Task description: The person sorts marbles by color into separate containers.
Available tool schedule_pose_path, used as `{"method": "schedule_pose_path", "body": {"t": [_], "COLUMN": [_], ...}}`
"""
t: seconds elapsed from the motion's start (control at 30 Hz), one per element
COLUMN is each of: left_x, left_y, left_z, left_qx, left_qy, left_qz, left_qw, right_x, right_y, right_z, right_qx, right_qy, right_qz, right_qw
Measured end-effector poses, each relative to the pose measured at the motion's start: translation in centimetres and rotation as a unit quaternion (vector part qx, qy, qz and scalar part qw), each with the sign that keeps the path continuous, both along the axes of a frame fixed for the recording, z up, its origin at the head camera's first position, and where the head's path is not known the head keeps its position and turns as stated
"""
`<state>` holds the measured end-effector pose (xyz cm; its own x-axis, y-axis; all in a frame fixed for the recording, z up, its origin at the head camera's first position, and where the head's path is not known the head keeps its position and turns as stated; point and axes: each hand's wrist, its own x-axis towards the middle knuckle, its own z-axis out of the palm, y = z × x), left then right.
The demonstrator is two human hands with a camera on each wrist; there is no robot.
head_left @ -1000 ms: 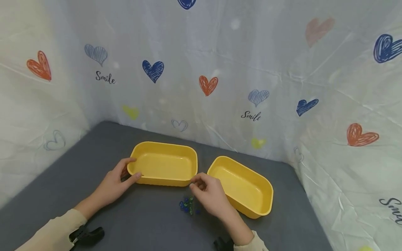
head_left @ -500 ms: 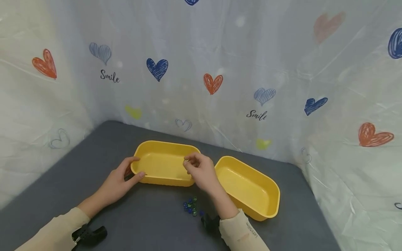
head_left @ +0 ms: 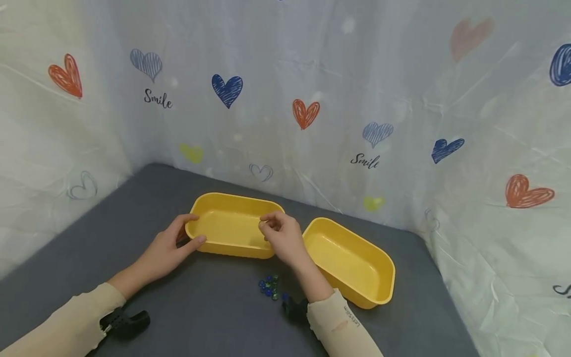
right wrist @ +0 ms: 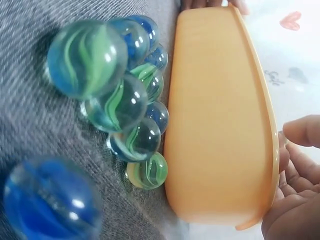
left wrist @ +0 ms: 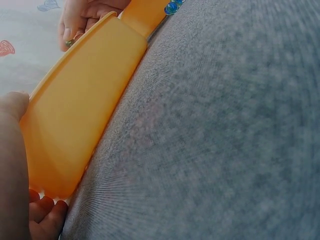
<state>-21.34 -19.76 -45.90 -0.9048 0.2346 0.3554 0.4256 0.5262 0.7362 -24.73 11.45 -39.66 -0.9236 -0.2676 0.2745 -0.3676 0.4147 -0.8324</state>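
Observation:
My left hand (head_left: 169,245) grips the left end of a yellow plastic bin (head_left: 234,249), thumb on the near rim and fingers round the end wall. Over the right end of that bin, my right hand (head_left: 286,238) pinches a small green glass marble (left wrist: 69,43) between thumb and fingertip; the fingers cover most of it. On the cloth in front of the bin, several blue and green swirled marbles (head_left: 268,286) lie in a tight cluster. One blue marble (right wrist: 52,200) sits a little apart from them, close to the right wrist strap.
A second yellow bin (head_left: 348,263) stands at an angle to the right, beside my right forearm. Dark grey cloth (head_left: 200,317) covers the table. A white curtain (head_left: 267,59) printed with hearts hangs behind it and along both sides.
My right hand has risen from near the marbles up and over the right end of the left bin, then stayed there. The left hand keeps its grip. The head view has shifted slightly.

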Motion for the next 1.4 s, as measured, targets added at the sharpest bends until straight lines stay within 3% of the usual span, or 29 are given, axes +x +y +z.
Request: {"method": "schedule_pose_path", "body": {"t": [0.2, 0.43, 0.7, 0.97, 1.2, 1.4], "left_x": [-0.4, 0.1, 0.4, 0.0, -0.4, -0.2], "left_y": [0.2, 0.2, 0.1, 0.2, 0.2, 0.2], "left_z": [-0.3, -0.8, -0.7, 0.1, 0.1, -0.1], "left_qx": [-0.005, 0.001, -0.001, -0.007, -0.010, -0.009], "left_qy": [0.000, -0.010, -0.007, 0.000, 0.006, -0.005], "left_qz": [0.000, 0.005, 0.012, 0.004, 0.000, 0.008], "left_qw": [1.0000, 0.9999, 0.9999, 1.0000, 0.9999, 0.9999], "right_x": [0.0, 1.0, 2.1, 4.2, 5.8, 6.4], "right_y": [0.3, 0.7, 1.1, 1.4, 1.6, 1.9], "right_z": [0.3, 0.5, 1.2, 2.3, 2.5, 1.7], "right_qx": [0.005, -0.015, -0.021, -0.011, -0.002, 0.006], "right_qy": [-0.001, 0.008, 0.021, 0.034, 0.016, -0.007], "right_qz": [0.000, 0.002, 0.013, 0.037, 0.048, 0.067], "right_qw": [1.0000, 0.9999, 0.9995, 0.9987, 0.9987, 0.9977]}}
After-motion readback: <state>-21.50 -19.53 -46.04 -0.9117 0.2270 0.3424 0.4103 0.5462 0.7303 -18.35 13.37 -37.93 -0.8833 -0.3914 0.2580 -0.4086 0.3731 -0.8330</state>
